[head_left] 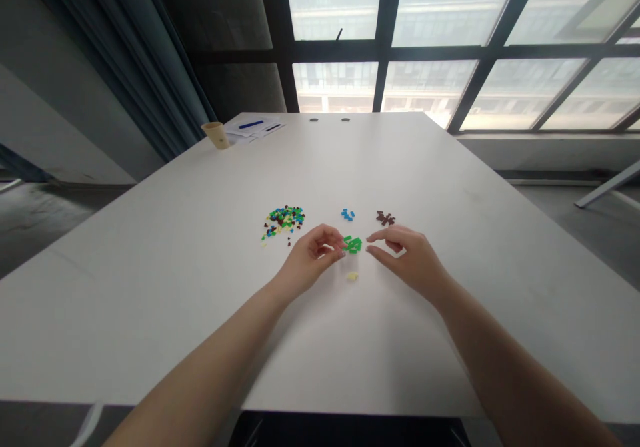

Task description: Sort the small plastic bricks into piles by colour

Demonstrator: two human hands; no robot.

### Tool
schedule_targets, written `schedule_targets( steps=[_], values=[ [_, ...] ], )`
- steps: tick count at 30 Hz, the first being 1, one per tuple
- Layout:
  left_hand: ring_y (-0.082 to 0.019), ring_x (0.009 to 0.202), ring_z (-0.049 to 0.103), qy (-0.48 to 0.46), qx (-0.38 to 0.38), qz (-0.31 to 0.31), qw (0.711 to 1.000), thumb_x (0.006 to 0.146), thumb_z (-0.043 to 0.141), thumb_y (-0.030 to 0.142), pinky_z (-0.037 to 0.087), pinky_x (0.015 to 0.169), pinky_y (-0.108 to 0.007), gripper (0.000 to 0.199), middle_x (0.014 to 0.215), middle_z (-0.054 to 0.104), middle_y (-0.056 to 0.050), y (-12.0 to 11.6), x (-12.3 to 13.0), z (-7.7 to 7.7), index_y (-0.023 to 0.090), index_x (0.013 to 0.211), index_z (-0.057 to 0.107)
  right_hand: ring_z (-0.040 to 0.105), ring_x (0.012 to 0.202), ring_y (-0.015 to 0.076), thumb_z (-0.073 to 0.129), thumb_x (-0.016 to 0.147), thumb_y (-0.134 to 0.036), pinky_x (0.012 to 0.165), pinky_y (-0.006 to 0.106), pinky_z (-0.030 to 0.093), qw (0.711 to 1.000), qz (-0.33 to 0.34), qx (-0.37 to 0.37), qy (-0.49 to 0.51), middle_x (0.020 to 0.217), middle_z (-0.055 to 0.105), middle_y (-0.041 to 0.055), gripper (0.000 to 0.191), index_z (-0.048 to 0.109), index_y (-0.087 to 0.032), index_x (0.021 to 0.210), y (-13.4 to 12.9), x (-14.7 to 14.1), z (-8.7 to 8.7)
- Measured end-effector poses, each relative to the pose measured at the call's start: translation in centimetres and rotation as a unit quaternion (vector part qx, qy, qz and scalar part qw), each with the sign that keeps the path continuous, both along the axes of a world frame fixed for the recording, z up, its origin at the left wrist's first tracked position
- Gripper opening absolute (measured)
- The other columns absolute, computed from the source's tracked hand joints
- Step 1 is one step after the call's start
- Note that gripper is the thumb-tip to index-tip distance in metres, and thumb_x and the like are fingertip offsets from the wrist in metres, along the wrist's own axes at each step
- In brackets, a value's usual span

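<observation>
Green plastic bricks [353, 244] lie in a small loose heap on the white desk [150, 280], between the person's two hands. The left hand [311, 257] is curled, with its fingertips [341, 247] drawn close together at the left edge of the heap, touching or just beside the bricks; whether they pinch a piece is too small to tell. The right hand [407, 259] is open on the other side, its thumb and forefinger [380, 235] parted and pointing toward the heap, just apart from it. Both forearms reach in from the near edge of the desk. Beyond the green heap lies a small cluster of blue bricks [348, 215], and farther right a cluster of dark brown bricks [385, 217]. A larger mixed pile of green, blue, brown and cream bricks [283, 223] spreads out near the left hand, farther from the person. A few cream bricks [353, 276] lie apart on the near side of the green heap. Well away at the far end of the desk, a tan paper cup [217, 135] stands beside loose papers [253, 128] with a blue pen [251, 125] on them, near a dark curtain [125, 40] and tall windows [430, 47].
</observation>
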State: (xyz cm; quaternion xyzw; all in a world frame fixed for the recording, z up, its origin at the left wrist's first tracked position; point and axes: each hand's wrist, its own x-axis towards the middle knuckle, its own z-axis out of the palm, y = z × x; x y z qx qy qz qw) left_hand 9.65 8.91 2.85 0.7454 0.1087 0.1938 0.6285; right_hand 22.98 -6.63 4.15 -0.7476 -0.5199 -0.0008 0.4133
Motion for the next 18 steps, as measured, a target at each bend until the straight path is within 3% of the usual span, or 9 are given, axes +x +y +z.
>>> schedule_targets(
  steps=[4,7,12,18],
  values=[
    [-0.01,0.076,0.054,-0.005,0.005,-0.026,1.0,0.074,0.064,0.029,0.042,0.064,-0.021,0.021,0.085,0.059,-0.002,-0.7,-0.3,0.1,0.018,0.087,0.052,0.044,0.059,0.0108,0.062,0.076,-0.024,0.062,0.024,0.037,0.998,0.049,0.041,-0.004,0.057,0.046,-0.0027,0.009,0.068,-0.019,0.081,0.5,-1.2,-0.3],
    [-0.01,0.076,0.054,-0.005,0.037,-0.02,0.999,0.076,0.062,0.028,0.042,0.062,-0.021,0.019,0.085,0.058,-0.002,-1.1,-0.4,0.3,0.018,0.089,0.052,0.044,0.058,0.01,0.062,0.076,-0.023,0.06,0.024,0.036,0.997,0.055,0.027,0.037,0.057,0.047,-0.0027,0.008,0.068,-0.018,0.077,0.8,-1.7,-0.7],
    [-0.009,0.074,0.054,-0.002,0.154,-0.007,0.988,0.08,0.055,0.025,0.042,0.062,-0.022,0.011,0.083,0.059,-0.002,-1.5,-0.5,0.6,0.018,0.089,0.054,0.043,0.056,0.0089,0.058,0.077,-0.023,0.055,0.023,0.035,0.986,0.061,-0.001,0.156,0.059,0.05,-0.0023,0.011,0.067,-0.017,0.076,1.2,-2.2,-1.0],
    [-0.01,0.074,0.053,-0.004,0.289,0.0,0.957,0.082,0.051,0.02,0.044,0.064,-0.021,0.009,0.081,0.059,-0.001,-1.3,-0.7,1.0,0.019,0.091,0.054,0.047,0.058,0.0112,0.058,0.076,-0.037,0.054,0.025,0.036,0.941,0.091,-0.039,0.323,0.062,0.056,0.0004,0.024,0.067,-0.015,0.082,1.5,-1.8,-2.1]
  ],
)
